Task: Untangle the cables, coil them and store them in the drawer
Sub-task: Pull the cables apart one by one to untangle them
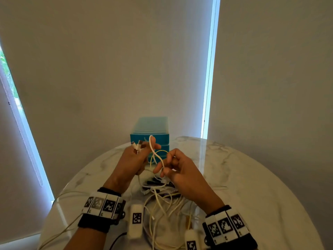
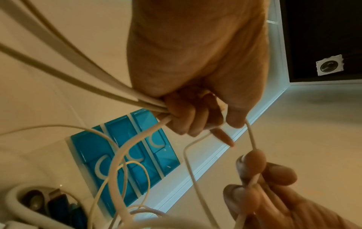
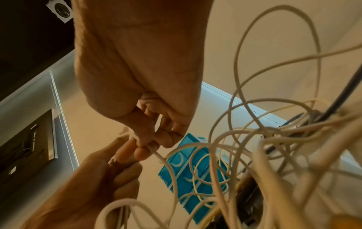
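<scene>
**Both hands raised over the cable tangle, white cable strung between them**

Head view: left hand (image 1: 133,160) and right hand (image 1: 177,166) held close together above the round marble bench (image 1: 252,177), not touching. A white cable (image 1: 156,156) runs in an S-curve from the left thumb down to the right fingertips. Connector ends (image 1: 137,146) stick up from the left fist. The cable tangle (image 1: 162,197), white and yellowish strands, lies on the bench just under the hands. Blue drawer unit (image 1: 150,135) stands behind the hands at the far edge, its drawers pushed in.

Left wrist view: left hand (image 2: 195,69) curled tight around a bundle of several strands (image 2: 98,86), a detail hidden from the head camera; thumb presses the single cable against the fingers. Right fingertips (image 2: 254,158) pinch that same cable lower down. Three drawer fronts (image 2: 125,155) with crescent handles show here.

Right wrist view: right hand (image 3: 137,77) pinches the cable between thumb and forefinger; many loose loops (image 3: 264,139) hang in front of the lens, blurred. Wrist bands with coded markers (image 1: 102,206) appear only from the head.
</scene>
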